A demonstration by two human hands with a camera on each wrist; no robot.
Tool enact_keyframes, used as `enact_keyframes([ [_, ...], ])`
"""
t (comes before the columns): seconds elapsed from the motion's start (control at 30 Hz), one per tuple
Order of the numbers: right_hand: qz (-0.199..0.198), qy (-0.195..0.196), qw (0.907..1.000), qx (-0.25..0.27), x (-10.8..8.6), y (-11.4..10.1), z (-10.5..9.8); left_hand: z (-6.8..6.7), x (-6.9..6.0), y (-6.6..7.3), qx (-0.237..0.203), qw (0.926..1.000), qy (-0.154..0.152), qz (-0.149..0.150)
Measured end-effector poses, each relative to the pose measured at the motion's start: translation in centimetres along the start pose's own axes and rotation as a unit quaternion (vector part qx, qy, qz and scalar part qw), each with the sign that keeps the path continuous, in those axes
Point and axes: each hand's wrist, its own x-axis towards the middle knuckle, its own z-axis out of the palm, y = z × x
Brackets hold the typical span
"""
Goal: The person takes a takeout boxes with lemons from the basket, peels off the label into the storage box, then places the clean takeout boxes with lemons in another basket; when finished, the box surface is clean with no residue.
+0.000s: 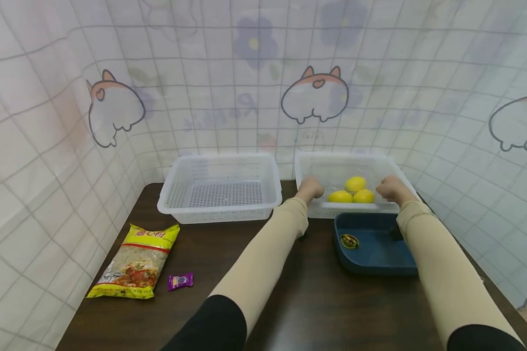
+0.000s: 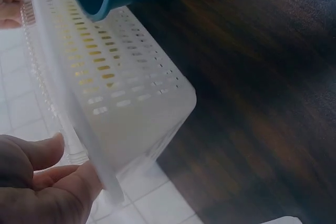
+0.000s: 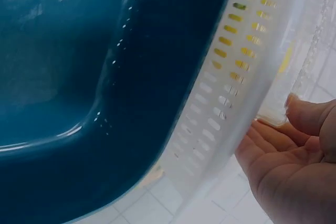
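Both hands are at the white perforated basket [image 1: 305, 168] at the back right. A clear plastic container [image 3: 304, 72] with a beaded edge shows just inside its rim. Its outline is faint in the head view. Several yellow lemons [image 1: 355, 184] sit between the hands. My left hand [image 1: 309, 190] holds the container's left side, fingers close against the basket rim in the left wrist view. My right hand [image 1: 394, 189] holds the opposite side, thumb at the clear edge and fingers beside the rim. Some fingertips are hidden.
A dark blue tray [image 1: 377, 269] stands before the basket, holding a small green-and-yellow patterned item [image 1: 349, 241] and a partly hidden black piece [image 1: 395, 234]. Leftward are another white basket [image 1: 224, 214], a yellow food bag [image 1: 136, 265] and a purple packet [image 1: 180, 281]. A printed curtain [image 1: 246, 122] surrounds the table.
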Motion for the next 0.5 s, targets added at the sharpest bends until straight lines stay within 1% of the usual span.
enact_keyframes([
  [0.07,-0.001,0.002,1.0000,-0.002,0.4,0.1,0.2,-0.1,0.2,0.1,0.037,0.9992,-0.015,0.008],
  [0.1,-0.004,-0.001,1.0000,-0.002,0.6,0.1,0.3,-0.1,0.3,0.1,0.047,0.9986,-0.021,0.009],
  [0.2,-0.003,0.002,1.0000,-0.001,1.1,0.3,0.8,-0.1,0.3,0.0,0.051,0.9984,-0.024,0.006],
  [0.3,-0.011,-0.001,0.9999,-0.013,1.2,0.5,1.3,0.2,0.3,-0.2,0.069,0.9972,-0.026,0.005],
  [0.4,-0.014,0.004,0.9990,-0.042,1.0,0.7,1.8,0.6,0.4,-0.3,0.082,0.9963,-0.028,0.004],
  [0.5,-0.023,0.014,0.9966,-0.078,0.6,0.6,2.1,0.8,0.6,-0.3,0.083,0.9961,-0.030,-0.002],
])
